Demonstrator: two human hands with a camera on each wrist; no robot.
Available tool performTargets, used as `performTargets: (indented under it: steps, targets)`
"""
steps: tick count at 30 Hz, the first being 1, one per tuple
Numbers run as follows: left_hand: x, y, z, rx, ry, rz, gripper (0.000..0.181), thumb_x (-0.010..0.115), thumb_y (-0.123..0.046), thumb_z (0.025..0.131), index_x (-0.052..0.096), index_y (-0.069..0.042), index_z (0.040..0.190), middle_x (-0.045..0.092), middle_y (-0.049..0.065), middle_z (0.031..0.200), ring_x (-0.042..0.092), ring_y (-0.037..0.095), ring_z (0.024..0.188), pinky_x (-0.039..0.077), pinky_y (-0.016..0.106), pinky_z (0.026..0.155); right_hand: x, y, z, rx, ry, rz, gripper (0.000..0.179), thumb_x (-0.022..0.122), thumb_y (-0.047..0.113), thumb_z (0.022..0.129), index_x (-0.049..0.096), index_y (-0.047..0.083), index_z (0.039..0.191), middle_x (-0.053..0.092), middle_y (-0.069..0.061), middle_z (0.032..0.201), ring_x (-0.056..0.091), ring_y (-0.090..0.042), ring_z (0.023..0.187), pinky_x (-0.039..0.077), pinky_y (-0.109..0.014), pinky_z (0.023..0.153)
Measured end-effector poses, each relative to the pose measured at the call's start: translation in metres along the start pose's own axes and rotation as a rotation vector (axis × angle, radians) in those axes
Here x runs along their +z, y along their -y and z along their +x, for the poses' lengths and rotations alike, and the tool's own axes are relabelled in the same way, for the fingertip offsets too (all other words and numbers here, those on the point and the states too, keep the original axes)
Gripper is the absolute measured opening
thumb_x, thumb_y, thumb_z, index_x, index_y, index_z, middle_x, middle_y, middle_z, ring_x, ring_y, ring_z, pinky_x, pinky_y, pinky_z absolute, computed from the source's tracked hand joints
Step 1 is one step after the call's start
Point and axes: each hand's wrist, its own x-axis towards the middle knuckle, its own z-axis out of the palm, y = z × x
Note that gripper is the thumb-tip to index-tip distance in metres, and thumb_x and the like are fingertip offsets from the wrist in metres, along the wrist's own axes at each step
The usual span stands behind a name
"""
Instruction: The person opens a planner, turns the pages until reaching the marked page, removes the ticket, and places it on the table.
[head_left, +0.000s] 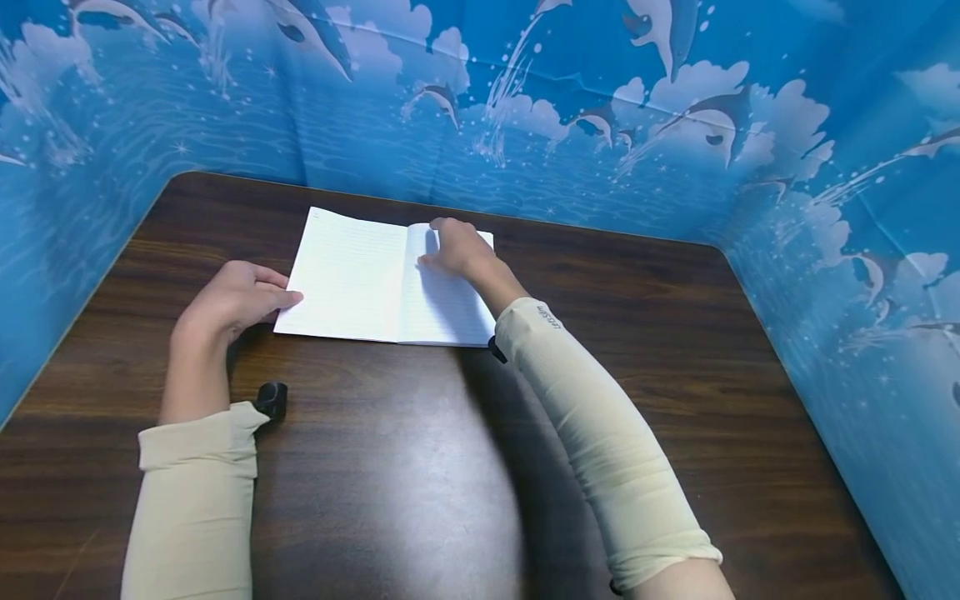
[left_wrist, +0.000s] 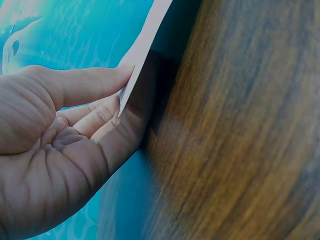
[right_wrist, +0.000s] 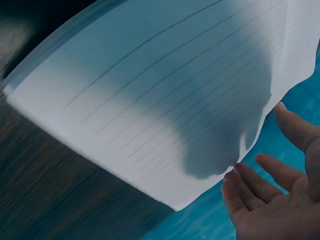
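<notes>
An open notebook (head_left: 348, 279) with white, faintly ruled pages lies on the table's far part. My left hand (head_left: 232, 300) pinches its left edge, thumb on top and fingers underneath. In the left wrist view, the thumb presses the edge of the pages (left_wrist: 142, 55), lifted a little off the wood. Over the right page is my right hand (head_left: 461, 250), its shadow falling on the paper. The right wrist view shows the ruled page (right_wrist: 125, 110) and my right hand (right_wrist: 280, 195) with spread, relaxed fingers by the far edge of the page.
The dark wood-grain table (head_left: 352, 467) reaches toward me and to both sides of the notebook. A blue dolphin-print curtain (head_left: 525, 125) borders its far, left and right sides. Light sleeves cover both forearms, and a black device (head_left: 272, 400) sits at my left wrist.
</notes>
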Motion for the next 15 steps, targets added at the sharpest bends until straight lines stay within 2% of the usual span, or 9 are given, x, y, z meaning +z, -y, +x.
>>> performTargets:
  steps: [7,10,15]
  targets:
    - [0.000,0.001,0.002,0.004,-0.011,0.000,0.060,0.061,-0.027,0.109,0.046,0.014,0.150,0.049,0.034,0.141,0.049,0.045,0.121,0.045,0.061,0.104,-0.004,-0.015,-0.002,0.050,0.010,0.010,0.077,0.070,0.040,0.105,0.037,0.004,0.165,0.046,-0.014,0.168,0.042,-0.030,0.157,0.036,-0.043,0.128]
    - [0.001,0.002,0.003,0.002,-0.018,-0.001,0.060,0.061,-0.027,0.109,0.047,0.014,0.149,0.049,0.034,0.139,0.049,0.044,0.120,0.046,0.060,0.102,-0.004,-0.020,-0.004,0.098,0.016,0.010,0.077,0.069,0.041,0.106,0.037,0.004,0.165,0.047,-0.015,0.166,0.045,-0.030,0.154,0.038,-0.043,0.127]
    - [0.001,0.002,0.004,0.001,-0.021,-0.006,0.060,0.062,-0.028,0.108,0.047,0.013,0.149,0.048,0.034,0.141,0.048,0.045,0.122,0.044,0.064,0.105,-0.002,-0.030,-0.004,0.178,0.013,0.015,0.070,0.067,0.043,0.106,0.045,0.002,0.159,0.054,-0.016,0.158,0.055,-0.030,0.143,0.045,-0.044,0.121]
